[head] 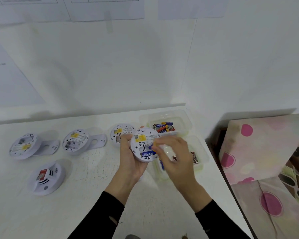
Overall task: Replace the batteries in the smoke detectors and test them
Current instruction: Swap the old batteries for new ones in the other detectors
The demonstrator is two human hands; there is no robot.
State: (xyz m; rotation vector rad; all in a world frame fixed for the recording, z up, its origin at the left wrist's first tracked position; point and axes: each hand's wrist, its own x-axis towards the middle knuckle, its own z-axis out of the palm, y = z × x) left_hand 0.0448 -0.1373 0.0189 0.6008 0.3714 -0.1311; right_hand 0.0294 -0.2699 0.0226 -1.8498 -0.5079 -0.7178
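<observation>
My left hand [128, 157] grips a white round smoke detector [141, 140], back side up, above the table. One blue battery [148, 154] lies in its compartment. My right hand [174, 152] pinches a second blue and yellow battery [152, 146] at the compartment; its fingers are blurred. Three more detectors lie back side up: a far left detector [22, 146], a middle detector [75, 139] and a third detector [121, 132] behind my left hand. Another detector [47, 176] lies face up near the front left.
A clear tub [183, 118] holding several batteries stands behind the hands. A second clear tub [201, 152] under my right hand holds a few batteries. Mounting plates [98, 139] lie beside the detectors. The white table's [93, 195] right edge meets a patterned cushion [259, 149].
</observation>
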